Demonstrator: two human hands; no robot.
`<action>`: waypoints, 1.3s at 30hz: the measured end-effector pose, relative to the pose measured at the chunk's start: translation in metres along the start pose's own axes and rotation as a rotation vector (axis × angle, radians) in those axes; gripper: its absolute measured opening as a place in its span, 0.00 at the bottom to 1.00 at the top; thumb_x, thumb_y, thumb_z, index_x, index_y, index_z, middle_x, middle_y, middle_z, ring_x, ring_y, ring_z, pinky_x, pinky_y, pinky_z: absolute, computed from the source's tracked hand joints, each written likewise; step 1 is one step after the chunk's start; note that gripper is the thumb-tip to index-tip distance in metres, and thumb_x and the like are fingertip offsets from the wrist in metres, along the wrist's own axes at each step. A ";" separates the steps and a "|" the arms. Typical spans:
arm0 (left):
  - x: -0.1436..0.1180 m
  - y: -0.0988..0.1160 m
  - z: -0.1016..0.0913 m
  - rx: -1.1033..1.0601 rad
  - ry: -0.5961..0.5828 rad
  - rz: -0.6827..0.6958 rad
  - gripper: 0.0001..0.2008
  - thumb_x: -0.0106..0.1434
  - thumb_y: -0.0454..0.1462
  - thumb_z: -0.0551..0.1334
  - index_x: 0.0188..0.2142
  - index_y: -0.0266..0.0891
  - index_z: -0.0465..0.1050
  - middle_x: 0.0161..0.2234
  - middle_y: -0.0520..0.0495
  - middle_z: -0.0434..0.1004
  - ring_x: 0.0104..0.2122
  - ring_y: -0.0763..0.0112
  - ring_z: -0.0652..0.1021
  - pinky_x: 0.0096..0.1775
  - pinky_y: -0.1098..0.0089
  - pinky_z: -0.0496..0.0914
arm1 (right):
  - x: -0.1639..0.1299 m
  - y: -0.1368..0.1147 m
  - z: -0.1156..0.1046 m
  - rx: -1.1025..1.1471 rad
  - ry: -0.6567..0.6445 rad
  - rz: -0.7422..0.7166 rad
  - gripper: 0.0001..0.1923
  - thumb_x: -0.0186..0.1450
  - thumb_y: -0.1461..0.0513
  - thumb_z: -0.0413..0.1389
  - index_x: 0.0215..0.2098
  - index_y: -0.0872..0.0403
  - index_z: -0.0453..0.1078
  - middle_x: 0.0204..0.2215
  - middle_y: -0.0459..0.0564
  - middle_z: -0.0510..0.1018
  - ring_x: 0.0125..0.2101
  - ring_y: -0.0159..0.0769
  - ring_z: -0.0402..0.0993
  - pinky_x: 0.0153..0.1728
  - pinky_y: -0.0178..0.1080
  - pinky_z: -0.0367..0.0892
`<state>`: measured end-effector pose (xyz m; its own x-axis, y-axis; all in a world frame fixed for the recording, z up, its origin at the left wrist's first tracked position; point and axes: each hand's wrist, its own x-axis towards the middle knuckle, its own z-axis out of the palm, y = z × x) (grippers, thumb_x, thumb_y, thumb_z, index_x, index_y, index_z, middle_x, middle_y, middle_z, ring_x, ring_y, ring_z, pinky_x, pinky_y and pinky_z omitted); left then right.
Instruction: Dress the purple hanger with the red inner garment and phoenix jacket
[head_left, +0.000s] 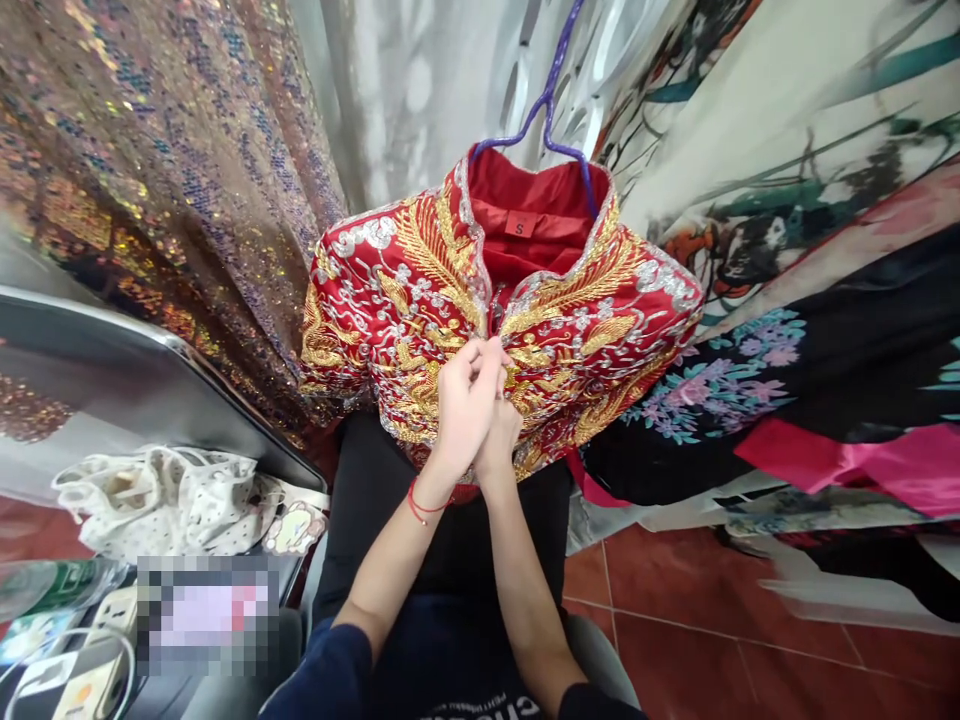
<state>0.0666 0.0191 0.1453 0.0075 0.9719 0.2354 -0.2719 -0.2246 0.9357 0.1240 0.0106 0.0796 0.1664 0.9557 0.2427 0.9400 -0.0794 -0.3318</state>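
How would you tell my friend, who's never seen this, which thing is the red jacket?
Find the pale curtain at the top, then follow the purple hanger down to the red jacket. Sequined cloth hangs left of it, black flowery cloth right of it; of these, only the jacket is red with gold and silver stitching and an S tag inside its neck.

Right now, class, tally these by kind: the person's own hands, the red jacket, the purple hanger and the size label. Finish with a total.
Hands (left hand, right hand): 2
Red jacket: 1
Purple hanger: 1
Size label: 1
Total: 5
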 end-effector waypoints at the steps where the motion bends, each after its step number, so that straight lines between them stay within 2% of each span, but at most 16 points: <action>1: 0.003 0.006 0.003 -0.008 -0.002 0.028 0.19 0.69 0.49 0.59 0.28 0.39 0.69 0.19 0.57 0.60 0.19 0.79 0.61 0.24 0.73 0.56 | -0.001 0.000 0.000 -0.008 -0.010 0.011 0.13 0.68 0.67 0.48 0.36 0.58 0.75 0.27 0.56 0.80 0.25 0.36 0.73 0.27 0.36 0.54; 5: 0.020 0.026 0.017 -0.034 0.010 0.104 0.19 0.69 0.48 0.58 0.27 0.40 0.70 0.18 0.56 0.61 0.19 0.79 0.62 0.24 0.73 0.57 | -0.003 -0.001 -0.001 0.010 -0.038 0.052 0.11 0.66 0.64 0.52 0.40 0.57 0.76 0.27 0.55 0.80 0.27 0.39 0.75 0.28 0.37 0.55; 9: 0.029 0.028 0.025 -0.027 0.029 0.145 0.19 0.69 0.48 0.58 0.26 0.40 0.70 0.18 0.56 0.62 0.19 0.79 0.64 0.24 0.73 0.59 | -0.002 0.001 -0.002 0.034 -0.015 0.066 0.12 0.66 0.63 0.51 0.42 0.56 0.76 0.27 0.54 0.80 0.26 0.39 0.74 0.28 0.36 0.55; 13: 0.028 0.022 0.011 0.024 -0.046 0.117 0.17 0.70 0.48 0.58 0.30 0.41 0.73 0.19 0.56 0.63 0.18 0.78 0.64 0.24 0.72 0.59 | -0.001 0.002 0.001 0.091 0.004 0.064 0.12 0.68 0.62 0.51 0.41 0.57 0.77 0.28 0.56 0.81 0.25 0.37 0.73 0.27 0.36 0.54; 16: 0.034 0.019 -0.009 0.192 -0.079 0.072 0.20 0.67 0.52 0.60 0.27 0.41 0.75 0.16 0.56 0.62 0.17 0.77 0.63 0.24 0.71 0.60 | -0.002 0.003 0.006 0.183 0.039 0.036 0.15 0.71 0.59 0.48 0.42 0.57 0.76 0.27 0.54 0.81 0.23 0.35 0.71 0.26 0.35 0.53; 20: 0.045 0.017 -0.025 0.543 0.092 0.174 0.27 0.61 0.54 0.65 0.15 0.40 0.69 0.12 0.55 0.57 0.17 0.77 0.61 0.26 0.70 0.57 | -0.002 0.005 0.010 0.261 0.087 0.005 0.16 0.71 0.58 0.46 0.39 0.55 0.76 0.21 0.49 0.77 0.20 0.33 0.68 0.26 0.35 0.52; 24: 0.050 0.020 -0.028 0.741 0.189 0.323 0.27 0.61 0.53 0.66 0.14 0.39 0.66 0.12 0.55 0.57 0.18 0.76 0.59 0.25 0.70 0.54 | -0.002 0.007 0.009 0.284 0.078 0.014 0.14 0.71 0.58 0.48 0.36 0.54 0.74 0.20 0.47 0.75 0.20 0.32 0.67 0.26 0.34 0.52; 26: 0.052 0.027 -0.029 0.814 0.181 0.412 0.21 0.62 0.51 0.65 0.21 0.40 0.71 0.17 0.53 0.66 0.21 0.75 0.64 0.27 0.70 0.58 | -0.003 0.008 0.008 0.295 0.068 0.012 0.14 0.71 0.57 0.48 0.35 0.54 0.73 0.20 0.46 0.75 0.20 0.32 0.67 0.26 0.33 0.52; 28: 0.055 0.036 -0.031 0.875 0.116 0.560 0.12 0.63 0.48 0.65 0.33 0.41 0.76 0.31 0.48 0.76 0.30 0.70 0.73 0.33 0.69 0.65 | -0.004 0.009 0.008 0.313 0.062 0.003 0.15 0.72 0.55 0.48 0.34 0.53 0.71 0.20 0.45 0.75 0.20 0.32 0.67 0.26 0.33 0.51; 29: 0.057 0.042 -0.032 0.912 0.067 0.645 0.11 0.64 0.46 0.64 0.40 0.42 0.76 0.39 0.44 0.78 0.38 0.67 0.75 0.39 0.67 0.68 | -0.005 0.010 0.008 0.325 0.060 -0.003 0.16 0.72 0.54 0.48 0.34 0.54 0.71 0.20 0.45 0.74 0.20 0.32 0.68 0.26 0.33 0.52; 31: 0.062 0.053 -0.033 1.007 -0.038 0.793 0.12 0.66 0.43 0.62 0.48 0.45 0.74 0.54 0.41 0.73 0.54 0.58 0.72 0.51 0.59 0.68 | -0.007 0.012 0.008 0.348 0.055 -0.017 0.17 0.73 0.52 0.47 0.34 0.54 0.70 0.20 0.45 0.74 0.20 0.32 0.68 0.26 0.33 0.52; 33: 0.067 0.063 -0.033 1.099 -0.118 0.871 0.12 0.67 0.43 0.59 0.49 0.46 0.73 0.62 0.40 0.66 0.64 0.51 0.63 0.59 0.50 0.61 | -0.008 0.013 0.009 0.365 0.055 -0.034 0.17 0.73 0.52 0.47 0.34 0.53 0.70 0.20 0.45 0.74 0.21 0.32 0.69 0.26 0.33 0.52; 35: 0.073 0.070 -0.033 1.164 -0.172 0.892 0.11 0.68 0.44 0.58 0.47 0.45 0.73 0.66 0.39 0.61 0.68 0.47 0.57 0.62 0.44 0.55 | -0.009 0.014 0.010 0.382 0.063 -0.050 0.17 0.73 0.53 0.47 0.33 0.53 0.69 0.19 0.45 0.73 0.21 0.32 0.69 0.26 0.33 0.53; 37: 0.077 0.075 -0.035 1.196 -0.202 0.898 0.10 0.69 0.44 0.57 0.43 0.43 0.73 0.66 0.40 0.61 0.68 0.45 0.56 0.63 0.42 0.52 | -0.010 0.015 0.009 0.399 0.079 -0.062 0.17 0.73 0.52 0.48 0.32 0.53 0.69 0.19 0.44 0.71 0.21 0.32 0.68 0.26 0.33 0.53; 39: 0.079 0.078 -0.038 1.194 -0.222 0.910 0.09 0.69 0.43 0.57 0.38 0.44 0.73 0.63 0.43 0.66 0.67 0.48 0.59 0.63 0.43 0.51 | -0.010 0.016 0.009 0.416 0.091 -0.072 0.17 0.72 0.52 0.48 0.31 0.52 0.68 0.18 0.42 0.69 0.20 0.31 0.66 0.26 0.33 0.53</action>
<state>0.0092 0.0816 0.2265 0.4422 0.4688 0.7647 0.6506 -0.7545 0.0863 0.1346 0.0027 0.0638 0.1476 0.9244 0.3518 0.7534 0.1253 -0.6455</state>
